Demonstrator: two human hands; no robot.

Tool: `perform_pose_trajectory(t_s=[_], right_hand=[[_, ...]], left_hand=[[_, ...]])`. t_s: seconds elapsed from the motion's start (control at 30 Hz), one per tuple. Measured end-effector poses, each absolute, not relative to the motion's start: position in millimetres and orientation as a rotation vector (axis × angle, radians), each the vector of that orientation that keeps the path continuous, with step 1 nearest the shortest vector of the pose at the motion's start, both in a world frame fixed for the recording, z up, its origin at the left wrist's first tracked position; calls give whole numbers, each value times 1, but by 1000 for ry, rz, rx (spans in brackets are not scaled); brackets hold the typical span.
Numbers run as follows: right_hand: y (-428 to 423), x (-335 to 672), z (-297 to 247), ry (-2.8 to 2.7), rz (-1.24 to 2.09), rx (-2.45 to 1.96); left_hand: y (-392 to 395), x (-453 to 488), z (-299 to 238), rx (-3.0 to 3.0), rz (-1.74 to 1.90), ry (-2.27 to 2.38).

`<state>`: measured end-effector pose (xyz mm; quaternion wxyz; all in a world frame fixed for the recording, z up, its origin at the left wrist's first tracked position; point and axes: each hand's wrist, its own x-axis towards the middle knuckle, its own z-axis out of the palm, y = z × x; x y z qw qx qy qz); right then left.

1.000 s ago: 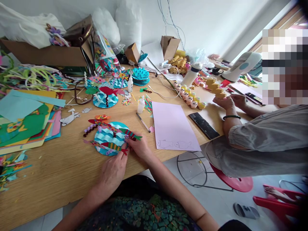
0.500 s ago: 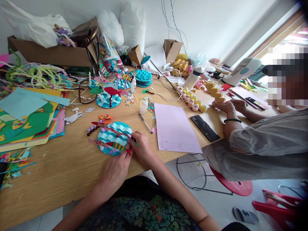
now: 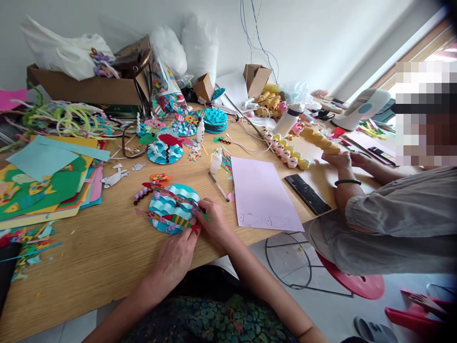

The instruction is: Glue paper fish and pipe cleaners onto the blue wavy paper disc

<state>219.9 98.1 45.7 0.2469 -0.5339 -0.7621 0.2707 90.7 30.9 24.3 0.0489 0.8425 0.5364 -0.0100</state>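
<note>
A round blue-and-white wave craft disc (image 3: 170,204) lies on the wooden table (image 3: 96,247) in front of me, with striped paper fish and curly strips glued across it. My left hand (image 3: 173,259) rests at the disc's near edge, its fingertips on a striped fish's red tail (image 3: 194,229). My right hand (image 3: 213,220) sits at the disc's right edge, fingers curled and pinched on the end of a green striped fish (image 3: 200,212).
A pink sheet (image 3: 262,193) with pencilled fish, a pen (image 3: 218,186), a glue bottle (image 3: 215,163) and a black phone (image 3: 307,193) lie to the right. Coloured paper stacks (image 3: 43,183) fill the left. A second wave disc (image 3: 164,150) sits further back. A person at right handles a yellow paper piece (image 3: 319,139).
My right hand has closed in on the green striped fish at the disc's right edge. The left hand has stayed at the near edge. The view shifted slightly.
</note>
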Motion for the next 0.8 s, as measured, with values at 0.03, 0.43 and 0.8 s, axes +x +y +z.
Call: perform_pose_trajectory(t_s=[0.03, 0.43, 0.8], right_hand=[[99, 220, 45, -2081, 740, -1463], [103, 216, 35, -2080, 742, -1535], [98, 215, 34, -2092, 667, -1584]], left_hand=[[31, 91, 25, 2560, -47, 1639], [35, 95, 31, 2529, -163, 1652], [37, 97, 35, 2426, -222, 1632]])
